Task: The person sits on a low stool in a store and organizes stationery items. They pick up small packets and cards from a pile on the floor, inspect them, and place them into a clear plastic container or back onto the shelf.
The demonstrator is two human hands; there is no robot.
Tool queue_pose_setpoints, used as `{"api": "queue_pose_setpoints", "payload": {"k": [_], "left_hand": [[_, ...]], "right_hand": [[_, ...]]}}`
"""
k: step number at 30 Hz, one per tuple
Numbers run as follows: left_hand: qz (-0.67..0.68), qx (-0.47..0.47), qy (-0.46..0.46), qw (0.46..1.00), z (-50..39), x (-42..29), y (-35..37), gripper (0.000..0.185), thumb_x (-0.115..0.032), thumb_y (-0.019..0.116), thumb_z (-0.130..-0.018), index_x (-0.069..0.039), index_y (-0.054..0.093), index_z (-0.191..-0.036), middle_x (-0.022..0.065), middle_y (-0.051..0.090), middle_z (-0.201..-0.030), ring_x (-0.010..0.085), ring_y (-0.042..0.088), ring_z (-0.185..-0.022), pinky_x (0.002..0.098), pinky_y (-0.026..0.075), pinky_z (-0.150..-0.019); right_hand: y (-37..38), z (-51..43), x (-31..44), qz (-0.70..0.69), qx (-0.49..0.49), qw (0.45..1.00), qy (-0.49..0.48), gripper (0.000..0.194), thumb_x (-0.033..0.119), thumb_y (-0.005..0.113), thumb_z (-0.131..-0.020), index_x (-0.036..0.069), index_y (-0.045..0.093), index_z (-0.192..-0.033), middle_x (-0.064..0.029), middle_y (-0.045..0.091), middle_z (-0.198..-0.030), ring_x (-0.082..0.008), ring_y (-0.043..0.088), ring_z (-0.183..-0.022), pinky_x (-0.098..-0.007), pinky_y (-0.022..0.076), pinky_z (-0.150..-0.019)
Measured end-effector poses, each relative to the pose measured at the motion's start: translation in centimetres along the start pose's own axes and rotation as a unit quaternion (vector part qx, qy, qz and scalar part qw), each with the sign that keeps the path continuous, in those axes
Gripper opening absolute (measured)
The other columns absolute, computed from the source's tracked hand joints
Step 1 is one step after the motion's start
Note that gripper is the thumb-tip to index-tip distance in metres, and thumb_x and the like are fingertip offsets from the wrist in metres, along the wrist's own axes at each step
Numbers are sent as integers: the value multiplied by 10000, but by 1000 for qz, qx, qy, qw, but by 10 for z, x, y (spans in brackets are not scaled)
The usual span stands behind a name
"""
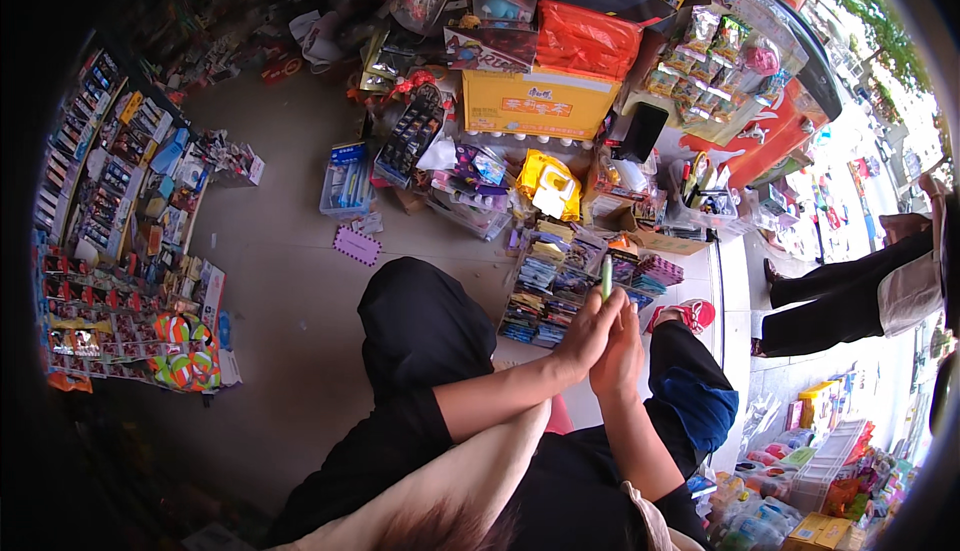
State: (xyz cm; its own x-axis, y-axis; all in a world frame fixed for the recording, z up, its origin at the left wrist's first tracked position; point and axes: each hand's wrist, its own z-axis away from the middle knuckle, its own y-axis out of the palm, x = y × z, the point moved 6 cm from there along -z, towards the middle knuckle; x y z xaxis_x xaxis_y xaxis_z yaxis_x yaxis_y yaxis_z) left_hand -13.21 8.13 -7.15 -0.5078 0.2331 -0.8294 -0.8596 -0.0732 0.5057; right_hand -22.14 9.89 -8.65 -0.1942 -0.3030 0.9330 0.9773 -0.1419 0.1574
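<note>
My left hand (586,337) and my right hand (619,359) are pressed together above the space between my knees. From between their fingertips rises a slim, pale green object (607,278), seen nearly edge-on, so its kind is unclear. The fingers hide its lower part, and how each hand shares the hold is partly covered. Just beyond and below the hands stands a clear tray (538,292) packed with small card packets in rows. A stack of purple scallop-edged cards (660,270) lies at its right side.
Ahead stand a yellow carton (536,104), a yellow wipes pack (550,185) and a pen holder (705,198). One purple card (357,245) lies on the tiled floor (285,281). Stocked shelves (120,168) line the left. At right, a person in dark trousers (832,307) stands outside.
</note>
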Motion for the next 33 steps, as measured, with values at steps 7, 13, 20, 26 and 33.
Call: {"api": "queue_pose_setpoints", "payload": {"k": [7, 13, 20, 26, 33], "left_hand": [[-512, -108, 245, 816, 21, -23, 9, 745, -573, 418, -936, 12, 368, -1396, 273, 422, -1301, 454, 385, -1220, 579, 254, -1027], [-397, -60, 312, 861, 20, -47, 5, 537, -362, 530, -951, 19, 453, -1320, 264, 438, -1362, 445, 357, -1309, 521, 275, -1078], [-424, -56, 354, 831, 14, -62, -1, 288, -141, 562, -928, 28, 496, -1151, 227, 549, -1263, 412, 450, -1243, 473, 337, -1055], [12, -101, 162, 982, -32, -35, -44, 341, -204, 479, -1002, 22, 407, -1247, 170, 572, -1257, 241, 552, -1125, 299, 420, -942], [441, 13, -136, 887, -60, 23, -65, 379, -387, 361, -1013, -76, 522, -1158, 135, 642, -1086, 312, 618, -1019, 534, 447, -974]], "right_hand": [[48, -16, -31, -486, 258, 835, 6, 487, 438, 348, -1015, 102, 410, -1361, -104, 475, -1307, -310, 440, -1216, -481, 350, -1030], [47, -23, -17, -458, 287, 841, 9, 456, 408, 352, -1021, 106, 421, -1355, -99, 489, -1296, -290, 461, -1201, -446, 365, -1024], [51, -12, 5, -308, 279, 910, -12, 404, 356, 365, -1031, 105, 437, -1339, -91, 529, -1252, -261, 485, -1180, -387, 390, -1011], [75, -8, 16, -190, 128, 973, 38, 330, 151, 441, -1019, 43, 476, -1330, -71, 576, -1206, -146, 565, -1055, -258, 448, -913], [78, -15, 7, 259, 94, 954, -117, 450, 144, 505, -968, -40, 425, -1371, -220, 458, -1379, -315, 393, -1330, -354, 284, -1102]]}}
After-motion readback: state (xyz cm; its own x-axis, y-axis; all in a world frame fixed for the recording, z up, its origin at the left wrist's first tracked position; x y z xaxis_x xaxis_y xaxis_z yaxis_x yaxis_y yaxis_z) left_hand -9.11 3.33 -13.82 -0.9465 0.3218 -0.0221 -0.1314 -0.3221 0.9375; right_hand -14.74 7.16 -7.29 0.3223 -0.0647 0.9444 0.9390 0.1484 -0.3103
